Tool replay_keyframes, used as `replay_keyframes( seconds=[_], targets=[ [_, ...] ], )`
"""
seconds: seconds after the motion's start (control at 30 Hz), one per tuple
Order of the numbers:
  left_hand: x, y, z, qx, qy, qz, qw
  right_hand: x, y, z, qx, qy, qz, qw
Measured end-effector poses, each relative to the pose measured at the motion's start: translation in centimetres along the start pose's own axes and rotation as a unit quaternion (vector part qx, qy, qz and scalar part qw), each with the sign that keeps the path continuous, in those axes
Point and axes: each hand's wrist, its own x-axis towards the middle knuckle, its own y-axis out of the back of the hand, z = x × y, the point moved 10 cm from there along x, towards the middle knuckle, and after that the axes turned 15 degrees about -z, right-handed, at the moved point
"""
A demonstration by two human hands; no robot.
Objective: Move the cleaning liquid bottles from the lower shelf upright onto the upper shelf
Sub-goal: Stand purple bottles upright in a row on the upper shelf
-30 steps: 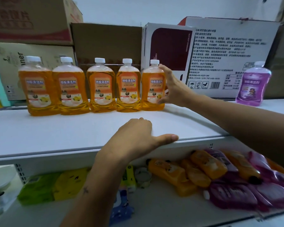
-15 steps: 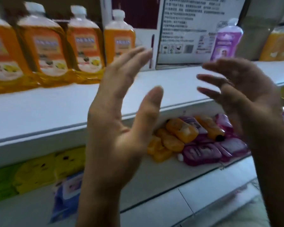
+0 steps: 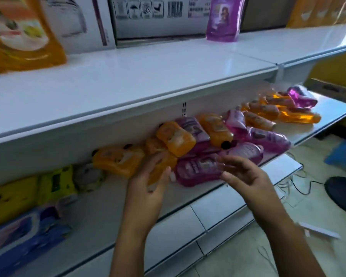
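Bottles (image 3: 216,136) lie heaped on my lower shelf (image 3: 108,206); my left hand (image 3: 148,188) and right hand (image 3: 246,176) hover over them, each grip spread, empty.

Lower shelf (image 3: 100,214) white w/ orange bottles (image 3: 176,137) + purple bottles (image 3: 196,169) mixed. Upper shelf (image 3: 128,76) white: orange bottle (image 3: 22,37) w/ pale label, purple bottle (image 3: 224,19). Yellow packs (image 3: 10,196), blue pack (image 3: 26,234) at left.

White metal shelving (image 3: 140,108) stands on a pale tiled floor (image 3: 300,254), with thin cables (image 3: 296,186) and daylight from the right.
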Motion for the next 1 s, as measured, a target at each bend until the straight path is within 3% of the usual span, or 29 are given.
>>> replay_keyframes(
  seconds=[0.13,0.27,0.4,0.5,0.57,0.87,0.93,1.0],
  targets=[
    [2.6,-4.8,-4.7,0.096,0.064,-0.02,0.993,3.5,3.3,5.5,-0.008,-0.062,-0.003,0.998],
    [3.7,-10.3,-9.5,0.244,0.141,-0.069,0.957,7.6,5.4,8.0,-0.157,-0.073,-0.023,0.985],
    [4.1,-13.4,-12.0,0.333,0.16,-0.082,0.926,11.5,4.0,8.1,-0.268,-0.024,-0.168,0.948],
    [4.1,-13.1,-12.3,0.331,0.166,-0.017,0.929,12.9,1.8,9.3,-0.398,-0.029,-0.328,0.856],
    [3.9,-12.7,-12.3,0.331,0.192,0.028,0.923,12.8,1.0,10.0,-0.448,-0.023,-0.392,0.803],
    [2.2,-11.7,-12.0,0.261,0.18,0.099,0.943,11.7,-0.2,10.0,-0.502,-0.007,-0.399,0.767],
    [2.4,-12.3,-12.2,0.195,0.199,0.124,0.952,11.3,-0.5,10.2,-0.51,-0.018,-0.39,0.766],
    [2.4,-12.2,-11.9,0.068,0.196,0.219,0.954,11.1,-0.7,10.1,-0.514,-0.027,-0.381,0.768]
  ],
)
